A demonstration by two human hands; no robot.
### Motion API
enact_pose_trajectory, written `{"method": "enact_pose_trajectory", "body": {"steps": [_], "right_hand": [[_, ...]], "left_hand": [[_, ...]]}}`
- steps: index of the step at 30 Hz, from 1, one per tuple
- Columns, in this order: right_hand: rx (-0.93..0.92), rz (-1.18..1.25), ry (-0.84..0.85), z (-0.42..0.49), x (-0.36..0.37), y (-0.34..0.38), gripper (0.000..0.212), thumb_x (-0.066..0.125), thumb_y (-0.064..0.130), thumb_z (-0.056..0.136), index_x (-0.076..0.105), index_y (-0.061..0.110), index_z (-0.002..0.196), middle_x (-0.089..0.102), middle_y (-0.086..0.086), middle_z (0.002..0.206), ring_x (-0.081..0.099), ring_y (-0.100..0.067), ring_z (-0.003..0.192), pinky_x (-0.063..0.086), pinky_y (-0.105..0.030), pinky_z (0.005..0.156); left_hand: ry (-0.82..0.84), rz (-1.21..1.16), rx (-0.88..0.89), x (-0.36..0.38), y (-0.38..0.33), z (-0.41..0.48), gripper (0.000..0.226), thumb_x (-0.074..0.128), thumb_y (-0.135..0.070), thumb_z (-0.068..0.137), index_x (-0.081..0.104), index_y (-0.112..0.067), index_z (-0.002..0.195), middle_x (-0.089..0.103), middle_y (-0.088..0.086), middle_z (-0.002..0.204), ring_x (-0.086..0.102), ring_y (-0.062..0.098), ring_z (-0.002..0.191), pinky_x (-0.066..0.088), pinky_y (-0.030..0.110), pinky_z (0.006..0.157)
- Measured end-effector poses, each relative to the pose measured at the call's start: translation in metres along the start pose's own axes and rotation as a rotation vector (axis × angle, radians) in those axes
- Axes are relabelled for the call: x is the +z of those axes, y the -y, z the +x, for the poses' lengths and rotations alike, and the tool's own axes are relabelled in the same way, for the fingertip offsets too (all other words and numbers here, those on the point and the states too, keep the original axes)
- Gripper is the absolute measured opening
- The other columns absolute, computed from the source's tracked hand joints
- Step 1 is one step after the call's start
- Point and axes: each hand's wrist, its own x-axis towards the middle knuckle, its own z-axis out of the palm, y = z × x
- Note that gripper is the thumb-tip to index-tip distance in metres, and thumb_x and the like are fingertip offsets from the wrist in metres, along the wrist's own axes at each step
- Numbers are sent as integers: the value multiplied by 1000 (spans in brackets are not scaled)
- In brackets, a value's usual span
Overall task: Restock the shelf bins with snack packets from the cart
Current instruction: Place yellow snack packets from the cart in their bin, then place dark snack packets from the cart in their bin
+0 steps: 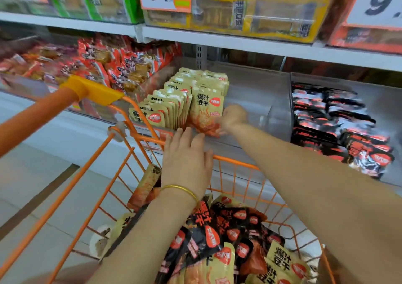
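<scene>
A clear shelf bin [261, 92] holds two upright rows of beige snack packets [167, 103] along its left side. My right hand [232, 116] reaches into the bin and grips the front beige packet [206, 109] of the right row by its lower right corner. Just over the bin's front edge hovers my left hand [187, 155], a gold bangle on its wrist, fingers straight and holding nothing. Below both arms, the orange wire cart [237, 159] carries a loose heap of black and beige packets [230, 236].
Red packets [121, 66] fill the bin to the left and black packets [339, 127] the bin to the right. The upper shelf [239, 37] carries yellow and green boxed goods with 9.9 price cards. The cart's orange handle [65, 103] crosses at left, above pale floor tiles.
</scene>
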Motion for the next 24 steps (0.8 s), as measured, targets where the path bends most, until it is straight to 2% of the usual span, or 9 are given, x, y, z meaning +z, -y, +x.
{"method": "enact_pose_trajectory", "body": {"steps": [4,6,9,12,15,17,19,22,24], "right_hand": [[74,17,-20,7,12,9,25,69,20,85,57,9,66,63,-5,49,56,-5,33,51,-22,47],[87,38,-9,8,16,10,27,66,16,87,54,7,65,65,-10,67,63,-9,44,50,-22,45],[115,71,30,6,13,8,20,66,18,88,55,3,82,67,-14,92,69,-25,81,51,-20,46],[68,39,31,3,4,6,24,71,22,84,53,5,83,68,-11,98,67,-23,75,55,-19,57],[-133,-28,-53,-17,-11,13,36,74,17,80,41,18,67,69,-18,94,68,-30,88,56,-40,81],[-277,69,-73,-51,-23,17,32,68,6,83,41,18,71,65,-15,72,69,-18,64,58,-36,65],[-361,132,68,-98,-36,15,23,62,2,87,46,15,77,58,-8,60,60,-10,46,51,-24,44],[-350,-51,444,-155,-39,-2,11,61,18,90,56,11,82,62,-11,65,60,-21,54,47,-27,44],[-310,-270,583,-170,-27,-16,27,59,36,90,61,9,89,64,-13,71,60,-23,56,46,-26,46]], "left_hand": [[-25,-36,3,0,0,-1,50,36,-37,98,32,-16,144,21,9,154,11,24,144,-1,38,116],[-8,-24,-5,0,0,-1,51,34,-38,98,30,-18,144,20,8,154,9,22,144,-1,37,117],[-5,-23,-1,0,1,1,51,32,-39,98,29,-19,145,18,6,155,7,21,144,0,36,118],[2,-20,4,0,1,1,50,33,-39,98,30,-19,144,20,6,154,9,21,143,2,36,118],[-16,-42,17,-8,5,7,44,40,-35,96,42,-18,137,37,6,145,27,24,136,17,37,114],[-77,-43,-9,-20,13,13,36,45,-29,94,52,-20,128,55,5,128,44,28,122,32,39,102],[-157,-49,-45,-31,23,20,30,50,-22,92,60,-20,120,62,6,116,49,31,112,38,39,93],[-219,-108,-30,-35,33,25,26,54,-12,86,66,-14,108,66,10,108,54,35,105,42,44,91],[-212,-126,-19,-31,35,24,25,55,-12,86,67,-14,108,67,10,107,55,34,105,42,45,92]]}}
